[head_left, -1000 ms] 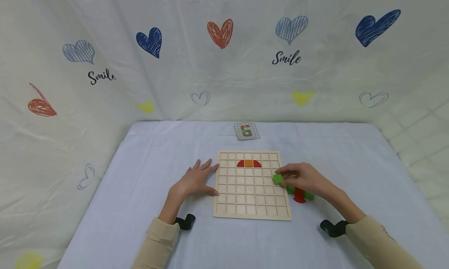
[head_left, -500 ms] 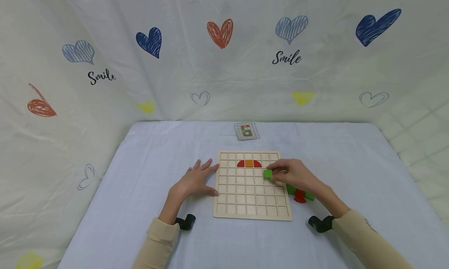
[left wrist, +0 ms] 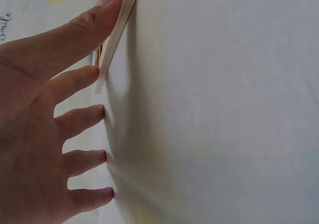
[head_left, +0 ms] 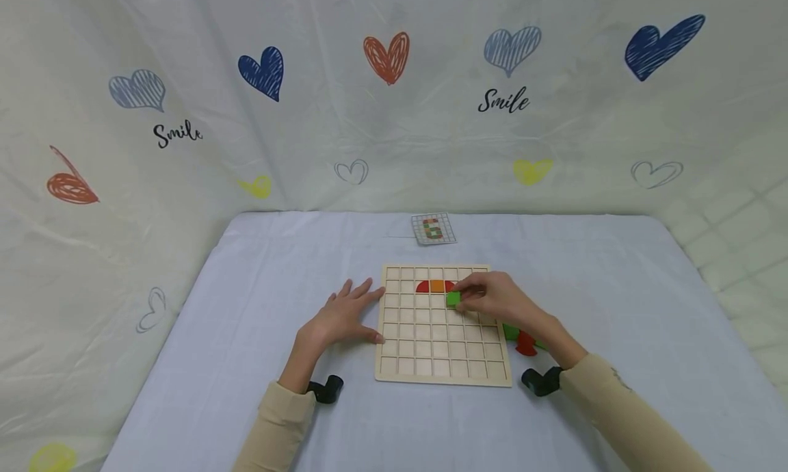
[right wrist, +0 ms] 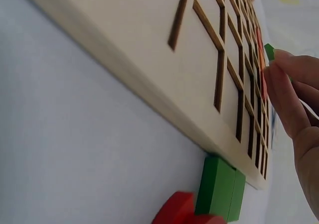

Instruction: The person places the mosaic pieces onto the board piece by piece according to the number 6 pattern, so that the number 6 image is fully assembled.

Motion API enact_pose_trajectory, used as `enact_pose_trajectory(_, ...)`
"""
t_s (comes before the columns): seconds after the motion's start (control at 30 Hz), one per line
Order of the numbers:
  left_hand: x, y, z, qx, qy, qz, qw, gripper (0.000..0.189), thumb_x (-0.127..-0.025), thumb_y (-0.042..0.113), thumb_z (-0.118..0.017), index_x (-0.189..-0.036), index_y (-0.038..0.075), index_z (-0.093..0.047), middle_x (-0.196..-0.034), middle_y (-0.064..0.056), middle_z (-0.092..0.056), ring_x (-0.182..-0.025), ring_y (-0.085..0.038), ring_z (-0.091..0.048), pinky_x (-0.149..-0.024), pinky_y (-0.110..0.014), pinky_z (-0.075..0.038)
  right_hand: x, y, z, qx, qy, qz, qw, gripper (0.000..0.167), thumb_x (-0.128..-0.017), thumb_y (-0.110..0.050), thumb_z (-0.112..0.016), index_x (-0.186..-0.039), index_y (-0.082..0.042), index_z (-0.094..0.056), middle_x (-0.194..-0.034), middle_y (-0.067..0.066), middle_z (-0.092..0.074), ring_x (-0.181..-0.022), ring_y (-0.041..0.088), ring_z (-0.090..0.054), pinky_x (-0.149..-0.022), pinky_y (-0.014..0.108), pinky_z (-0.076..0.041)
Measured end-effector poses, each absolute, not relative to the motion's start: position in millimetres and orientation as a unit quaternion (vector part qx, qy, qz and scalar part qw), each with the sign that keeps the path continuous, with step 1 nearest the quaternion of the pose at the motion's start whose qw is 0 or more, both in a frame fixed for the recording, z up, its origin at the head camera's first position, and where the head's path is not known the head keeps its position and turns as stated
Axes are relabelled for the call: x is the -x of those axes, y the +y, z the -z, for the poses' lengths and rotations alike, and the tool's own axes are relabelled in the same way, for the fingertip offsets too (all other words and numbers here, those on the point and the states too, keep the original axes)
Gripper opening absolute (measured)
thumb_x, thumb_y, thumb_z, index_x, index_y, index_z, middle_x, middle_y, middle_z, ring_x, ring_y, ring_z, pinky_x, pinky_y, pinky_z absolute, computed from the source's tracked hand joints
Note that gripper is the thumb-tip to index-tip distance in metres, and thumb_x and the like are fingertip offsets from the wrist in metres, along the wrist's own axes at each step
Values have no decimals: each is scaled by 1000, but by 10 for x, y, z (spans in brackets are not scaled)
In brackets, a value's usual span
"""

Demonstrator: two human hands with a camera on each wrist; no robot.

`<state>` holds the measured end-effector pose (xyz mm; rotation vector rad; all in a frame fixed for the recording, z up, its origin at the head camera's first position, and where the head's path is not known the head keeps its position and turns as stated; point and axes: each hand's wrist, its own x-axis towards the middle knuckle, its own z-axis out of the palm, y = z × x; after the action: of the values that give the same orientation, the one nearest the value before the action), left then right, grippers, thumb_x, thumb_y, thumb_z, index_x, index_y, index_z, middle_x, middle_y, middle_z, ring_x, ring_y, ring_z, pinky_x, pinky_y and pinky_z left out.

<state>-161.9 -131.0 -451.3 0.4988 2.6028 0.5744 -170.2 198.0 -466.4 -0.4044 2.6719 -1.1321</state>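
A green square block (head_left: 453,299) is pinched between the thumb and fingers of my right hand (head_left: 495,297). It is over the wooden grid board (head_left: 406,369), just below the right-hand red piece in the head view. Set in the board's second row are a red rounded piece (head_left: 423,287), an orange square (head_left: 437,286) and another red piece (head_left: 450,285), partly covered by my fingers. My left hand (head_left: 340,318) lies spread at the board's left edge, its thumb (left wrist: 89,27) and index fingertip touching the rim.
Green blocks (right wrist: 219,189) and red pieces (head_left: 526,343) lie against the board's right side, partly under my right forearm. Behind the board is a small card (head_left: 434,229) with a coloured grid pattern. A white cloth (head_left: 277,253) covers the table.
My right hand has carried the green block leftward and slightly away from me, from the board's right edge to below the red piece. My left hand has stayed in place.
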Motion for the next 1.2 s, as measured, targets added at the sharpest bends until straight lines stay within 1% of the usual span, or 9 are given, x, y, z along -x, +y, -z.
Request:
enact_pose_trajectory(0.3, 1621, -1314, 4526, -180, 938, -204, 213, 98, -78, 43, -89, -161, 24, -39, -172, -8, -23, -158, -45, -9, -123, -68, -16, 1764, 1901, 4661, 159, 896, 400, 112, 30, -84, -13, -85, -112, -4, -77, -97, 3, -75, -83, 12, -68, -77, 23, -58)
enact_pose_trajectory(0.47, 1621, -1318, 4535, -179, 938, -202, 215, 98, -78, 43, -89, -161, 25, -39, -172, -7, -22, -158, -45, -9, -123, -68, -15, 1798, 1857, 4681, 167, 889, 409, 121, 30, -85, -13, -85, -112, -4, -77, -97, 3, -76, -83, 10, -69, -77, 22, -57)
enact_pose_trajectory(0.77, 1614, -1321, 4530, -179, 937, -211, 214, 98, -78, 42, -89, -160, 24, -40, -172, -8, -23, -158, -45, -9, -123, -68, -15, 1851, 1728, 4665, 186, 880, 420, 123, 29, -83, -13, -86, -110, -3, -78, -96, 5, -77, -83, 12, -72, -77, 26, -58)
enact_pose_trajectory(0.97, 1618, -1315, 4530, -178, 937, -209, 215, 97, -78, 42, -89, -160, 25, -39, -172, -8, -23, -159, -45, -9, -124, -67, -14, 1882, 1640, 4668, 190, 883, 411, 123, 31, -83, -14, -86, -111, -4, -78, -95, 3, -76, -82, 10, -71, -77, 25, -58)
enact_pose_trajectory(1.2, 1621, -1305, 4518, -175, 938, -209, 215, 98, -78, 43, -89, -161, 26, -38, -172, -7, -22, -159, -44, -8, -124, -67, -14, 1916, 1561, 4696, 203, 887, 398, 119, 27, -83, -13, -86, -107, -3, -79, -97, 5, -75, -82, 10, -69, -76, 26, -58)
